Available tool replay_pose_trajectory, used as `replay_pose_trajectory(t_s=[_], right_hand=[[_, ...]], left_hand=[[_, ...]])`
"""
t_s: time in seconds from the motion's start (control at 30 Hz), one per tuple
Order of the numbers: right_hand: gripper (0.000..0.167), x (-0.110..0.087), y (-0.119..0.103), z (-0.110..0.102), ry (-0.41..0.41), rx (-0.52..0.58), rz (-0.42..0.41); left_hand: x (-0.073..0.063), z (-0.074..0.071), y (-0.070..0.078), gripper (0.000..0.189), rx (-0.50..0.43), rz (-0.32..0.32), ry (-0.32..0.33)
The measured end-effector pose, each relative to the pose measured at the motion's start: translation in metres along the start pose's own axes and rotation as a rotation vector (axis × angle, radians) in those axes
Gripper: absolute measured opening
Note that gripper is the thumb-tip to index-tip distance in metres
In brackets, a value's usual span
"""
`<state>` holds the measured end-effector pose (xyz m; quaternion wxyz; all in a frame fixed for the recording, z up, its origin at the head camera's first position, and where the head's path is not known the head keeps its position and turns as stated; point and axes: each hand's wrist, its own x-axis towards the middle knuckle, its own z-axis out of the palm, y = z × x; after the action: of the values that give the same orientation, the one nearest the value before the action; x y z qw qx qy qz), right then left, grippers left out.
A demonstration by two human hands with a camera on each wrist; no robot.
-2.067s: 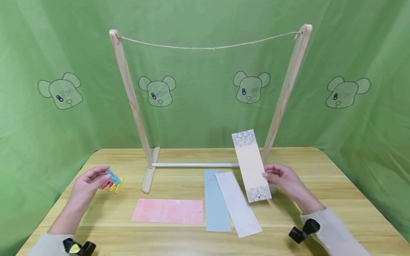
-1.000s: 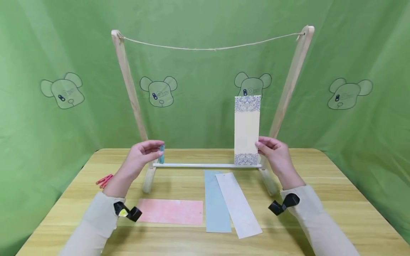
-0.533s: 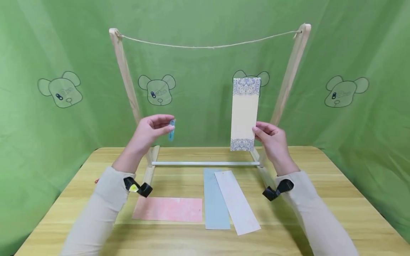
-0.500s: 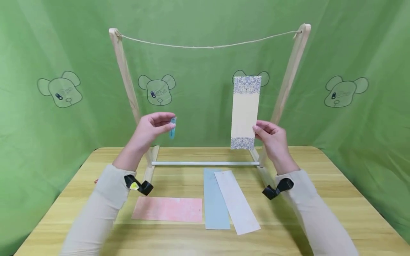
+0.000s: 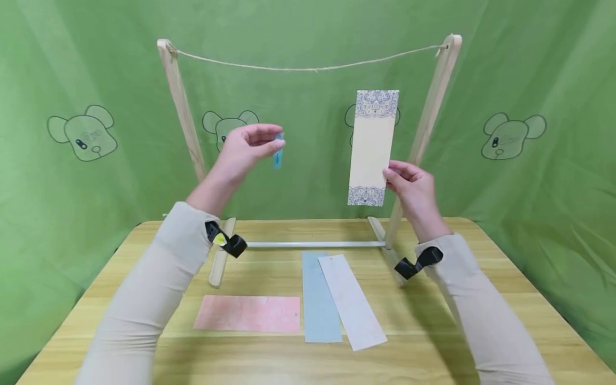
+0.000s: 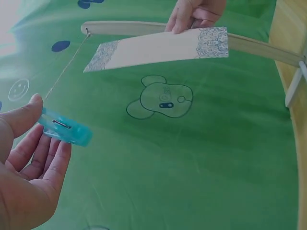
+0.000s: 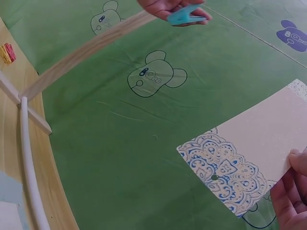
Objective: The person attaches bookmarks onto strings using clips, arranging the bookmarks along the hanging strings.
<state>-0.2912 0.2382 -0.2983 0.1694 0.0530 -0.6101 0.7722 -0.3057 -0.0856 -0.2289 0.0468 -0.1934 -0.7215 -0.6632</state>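
Observation:
My left hand (image 5: 247,147) pinches a light-blue clothespin (image 5: 278,152) between thumb and fingers, raised in front of the wooden stand. In the left wrist view the clothespin (image 6: 67,128) shows its metal spring. By its right long edge, my right hand (image 5: 413,187) holds a cream bookmark (image 5: 370,149) upright, with blue lace patterns at both ends. A small hole shows near one patterned end of the bookmark (image 7: 240,158) in the right wrist view. Above both hands, a thin string (image 5: 289,69) sags between the posts.
The stand has a left post (image 5: 183,107), a right post (image 5: 440,96) and a white crossbar (image 5: 313,244). Pink (image 5: 247,313), blue (image 5: 317,310) and pale white (image 5: 353,305) paper strips lie on the table (image 5: 269,358). Red and yellow clothespins (image 7: 7,53) lie at the left.
From the table's left side, my left hand has carried the blue clothespin up and to the right. My right hand has lifted the bookmark and turned it upright, nearer the string.

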Motion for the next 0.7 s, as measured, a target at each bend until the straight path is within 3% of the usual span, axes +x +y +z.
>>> replay_pose_trajectory(t_s=[0.3,0.5,0.7], right_hand=[[0.016,0.007,0.001,-0.005,-0.012,0.01,-0.017],[0.015,0.01,0.005,-0.002,-0.002,-0.036,-0.045],[0.015,0.005,0.003,0.002,0.024,-0.042,-0.04]], left_hand=[[0.023,0.038,0.027,0.034,0.083,0.097,-0.037],[0.032,0.055,0.047,0.035,0.136,0.089,-0.036],[0.039,0.068,0.076,0.037,0.123,0.064,-0.052]])
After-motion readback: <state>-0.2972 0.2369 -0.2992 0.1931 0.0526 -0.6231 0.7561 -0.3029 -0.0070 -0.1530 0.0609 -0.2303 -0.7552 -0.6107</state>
